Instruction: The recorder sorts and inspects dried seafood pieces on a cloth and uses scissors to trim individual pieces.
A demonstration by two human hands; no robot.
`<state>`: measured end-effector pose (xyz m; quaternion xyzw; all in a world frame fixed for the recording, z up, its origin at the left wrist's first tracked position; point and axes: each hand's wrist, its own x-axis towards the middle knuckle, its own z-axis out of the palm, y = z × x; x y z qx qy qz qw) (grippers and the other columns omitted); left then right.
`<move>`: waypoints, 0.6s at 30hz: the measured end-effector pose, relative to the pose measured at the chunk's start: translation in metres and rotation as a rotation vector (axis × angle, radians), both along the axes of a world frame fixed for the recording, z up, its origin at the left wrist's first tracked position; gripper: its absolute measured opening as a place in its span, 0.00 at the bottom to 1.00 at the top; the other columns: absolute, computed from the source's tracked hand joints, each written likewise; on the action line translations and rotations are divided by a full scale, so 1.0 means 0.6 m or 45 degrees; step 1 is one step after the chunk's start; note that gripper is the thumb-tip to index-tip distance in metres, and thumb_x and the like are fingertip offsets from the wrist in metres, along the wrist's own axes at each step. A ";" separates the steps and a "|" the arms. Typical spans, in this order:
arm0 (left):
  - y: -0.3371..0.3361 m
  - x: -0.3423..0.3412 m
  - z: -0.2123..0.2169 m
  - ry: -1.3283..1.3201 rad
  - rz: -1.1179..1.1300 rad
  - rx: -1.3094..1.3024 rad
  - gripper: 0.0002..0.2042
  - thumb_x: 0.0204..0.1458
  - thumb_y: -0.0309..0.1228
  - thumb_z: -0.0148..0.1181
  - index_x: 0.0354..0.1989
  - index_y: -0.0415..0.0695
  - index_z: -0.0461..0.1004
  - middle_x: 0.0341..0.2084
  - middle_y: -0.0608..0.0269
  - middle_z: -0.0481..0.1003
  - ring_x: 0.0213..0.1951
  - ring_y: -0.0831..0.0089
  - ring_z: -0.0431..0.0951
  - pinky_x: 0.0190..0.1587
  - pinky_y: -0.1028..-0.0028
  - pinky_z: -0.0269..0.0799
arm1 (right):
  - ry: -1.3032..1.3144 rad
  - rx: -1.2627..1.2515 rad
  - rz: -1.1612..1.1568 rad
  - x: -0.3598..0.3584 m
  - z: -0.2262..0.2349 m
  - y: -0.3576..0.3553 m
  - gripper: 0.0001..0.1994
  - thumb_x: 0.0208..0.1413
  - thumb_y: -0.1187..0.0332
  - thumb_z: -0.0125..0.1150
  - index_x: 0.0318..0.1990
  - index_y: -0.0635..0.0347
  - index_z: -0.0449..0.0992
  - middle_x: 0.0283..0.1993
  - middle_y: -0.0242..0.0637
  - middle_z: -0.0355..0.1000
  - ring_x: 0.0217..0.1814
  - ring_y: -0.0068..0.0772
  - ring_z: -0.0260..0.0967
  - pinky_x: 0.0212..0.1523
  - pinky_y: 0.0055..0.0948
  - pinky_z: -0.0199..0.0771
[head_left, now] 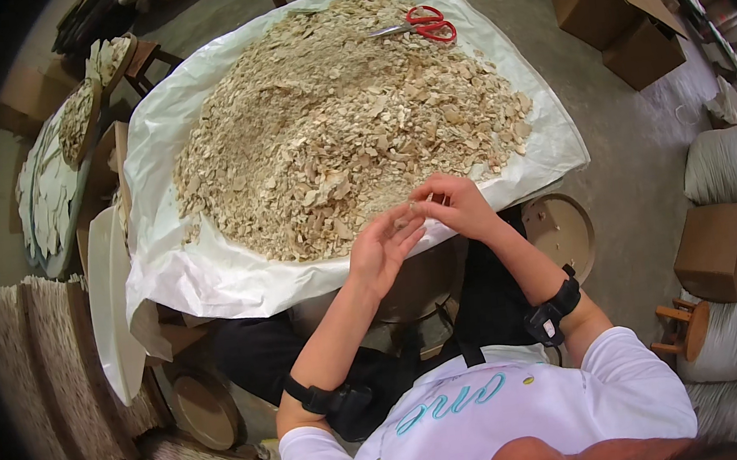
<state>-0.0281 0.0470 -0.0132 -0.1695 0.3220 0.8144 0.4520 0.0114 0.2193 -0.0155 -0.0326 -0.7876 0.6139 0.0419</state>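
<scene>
Fingers of right hand [456, 205] pinching a pale chip against open left hand [381, 248], frame centre. Huge heap of chips [331, 126] above, unsorted; filled trays [54, 187] upper left.

One big heap of pale dried chips [340, 125] lies on one white sheet [211, 273], its pieces too many to count. One pair of red-handled scissors [423, 23] rests on top. Two hands show, the left hand [381, 248] and the right hand [454, 205], with one black wrist strap [550, 314] on each forearm. At least four brown cardboard boxes [641, 49] stand around, and one small wooden stool [686, 329]
</scene>
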 end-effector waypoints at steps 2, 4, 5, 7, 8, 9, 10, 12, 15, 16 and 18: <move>-0.002 -0.001 -0.006 -0.022 0.017 0.021 0.14 0.55 0.30 0.40 0.43 0.31 0.62 0.38 0.51 0.67 0.42 0.64 0.70 0.48 0.66 0.67 | 0.182 0.511 -0.319 -0.014 -0.008 0.012 0.05 0.45 0.69 0.56 0.29 0.58 0.74 0.25 0.33 0.68 0.24 0.28 0.66 0.23 0.25 0.64; -0.006 -0.001 -0.011 -0.032 0.039 -0.024 0.13 0.54 0.30 0.40 0.43 0.32 0.62 0.37 0.52 0.67 0.41 0.65 0.70 0.47 0.66 0.67 | 0.214 0.785 -0.549 -0.030 -0.010 0.026 0.03 0.45 0.70 0.54 0.28 0.56 0.73 0.25 0.34 0.66 0.26 0.36 0.67 0.25 0.30 0.66; -0.007 -0.001 -0.012 -0.034 0.041 -0.022 0.13 0.54 0.30 0.40 0.43 0.32 0.62 0.37 0.52 0.67 0.41 0.65 0.70 0.47 0.66 0.67 | 0.214 0.788 -0.547 -0.035 -0.014 0.036 0.03 0.45 0.70 0.54 0.28 0.56 0.73 0.25 0.34 0.66 0.26 0.36 0.67 0.25 0.30 0.66; -0.009 0.000 -0.013 -0.011 0.030 0.002 0.13 0.54 0.30 0.41 0.41 0.32 0.63 0.35 0.54 0.67 0.39 0.66 0.71 0.46 0.66 0.68 | 0.235 1.056 -0.433 -0.041 -0.025 0.050 0.03 0.44 0.69 0.55 0.28 0.55 0.73 0.25 0.34 0.65 0.26 0.37 0.66 0.24 0.32 0.65; -0.010 0.000 -0.012 -0.012 0.035 0.001 0.13 0.54 0.30 0.41 0.41 0.32 0.63 0.35 0.54 0.67 0.39 0.66 0.71 0.46 0.66 0.68 | 0.236 1.055 -0.428 -0.043 -0.026 0.050 0.03 0.44 0.69 0.55 0.28 0.55 0.73 0.25 0.34 0.65 0.26 0.37 0.66 0.24 0.32 0.65; -0.010 0.000 -0.011 -0.014 0.034 -0.010 0.12 0.54 0.30 0.42 0.41 0.33 0.64 0.34 0.55 0.68 0.38 0.66 0.71 0.45 0.67 0.69 | 0.235 1.105 -0.389 -0.045 -0.027 0.049 0.03 0.44 0.69 0.56 0.28 0.54 0.73 0.25 0.34 0.64 0.26 0.37 0.66 0.24 0.32 0.65; -0.010 0.000 -0.010 -0.017 0.033 -0.021 0.12 0.54 0.30 0.42 0.40 0.33 0.65 0.33 0.56 0.68 0.37 0.67 0.71 0.44 0.67 0.69 | 0.234 1.154 -0.350 -0.047 -0.028 0.048 0.03 0.44 0.69 0.56 0.28 0.54 0.73 0.25 0.34 0.64 0.26 0.37 0.66 0.24 0.32 0.65; -0.009 -0.002 -0.008 -0.015 0.024 -0.027 0.11 0.53 0.30 0.43 0.39 0.34 0.65 0.31 0.57 0.69 0.36 0.68 0.72 0.43 0.67 0.69 | 0.253 1.142 -0.383 -0.050 -0.034 0.051 0.03 0.44 0.69 0.56 0.28 0.54 0.73 0.25 0.34 0.64 0.26 0.37 0.66 0.24 0.32 0.65; -0.011 -0.002 -0.012 0.009 0.005 -0.027 0.10 0.53 0.30 0.44 0.37 0.36 0.66 0.29 0.59 0.69 0.34 0.69 0.72 0.42 0.68 0.70 | 0.256 1.049 -0.476 -0.044 -0.037 0.052 0.02 0.44 0.69 0.56 0.27 0.53 0.73 0.25 0.33 0.64 0.26 0.36 0.66 0.25 0.32 0.66; -0.012 -0.002 -0.014 0.031 -0.006 -0.020 0.09 0.52 0.30 0.45 0.36 0.37 0.67 0.28 0.60 0.70 0.32 0.70 0.72 0.41 0.68 0.70 | 0.240 0.967 -0.533 -0.042 -0.037 0.052 0.02 0.44 0.69 0.56 0.27 0.53 0.73 0.25 0.33 0.64 0.26 0.36 0.66 0.25 0.32 0.66; -0.011 -0.001 -0.009 0.032 -0.009 -0.025 0.09 0.52 0.30 0.45 0.36 0.37 0.67 0.27 0.60 0.70 0.32 0.71 0.72 0.41 0.68 0.70 | 0.281 1.030 -0.510 -0.043 -0.037 0.049 0.02 0.44 0.69 0.55 0.27 0.53 0.73 0.25 0.33 0.64 0.26 0.36 0.66 0.25 0.32 0.66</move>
